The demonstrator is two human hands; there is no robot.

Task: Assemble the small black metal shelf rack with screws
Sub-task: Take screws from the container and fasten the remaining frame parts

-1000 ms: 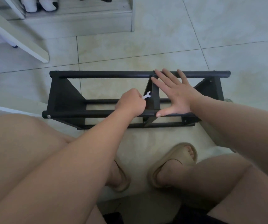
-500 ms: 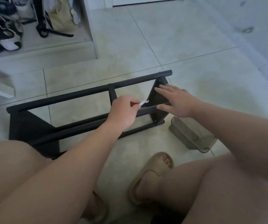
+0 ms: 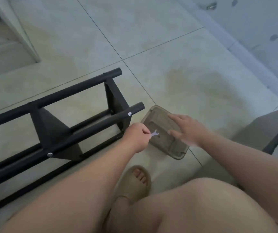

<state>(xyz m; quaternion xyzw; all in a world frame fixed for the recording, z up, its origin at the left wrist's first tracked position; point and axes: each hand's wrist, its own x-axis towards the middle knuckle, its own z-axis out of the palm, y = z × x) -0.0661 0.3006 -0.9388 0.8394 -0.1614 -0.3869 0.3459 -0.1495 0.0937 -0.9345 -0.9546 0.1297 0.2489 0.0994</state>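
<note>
The small black metal shelf rack (image 3: 51, 130) lies on the tiled floor at the left, with silver screw heads (image 3: 129, 113) showing on its near tube. My left hand (image 3: 137, 137) is just past the rack's right end, pinching a small flat silver wrench (image 3: 154, 133) that points toward a translucent brown plastic container (image 3: 161, 121). My right hand (image 3: 187, 129) hovers over that container with fingers spread, holding nothing. Whether it touches the container is unclear.
My knees and a tan slipper (image 3: 135, 184) fill the bottom of the view. A white furniture leg (image 3: 25, 36) stands at upper left, a grey wall base (image 3: 252, 52) runs at the right, and a dark-edged object (image 3: 276, 137) sits at far right.
Both hands left the rack and moved right to the container. The left hand still carries the wrench. The view swung right, so the rack now sits at the left.
</note>
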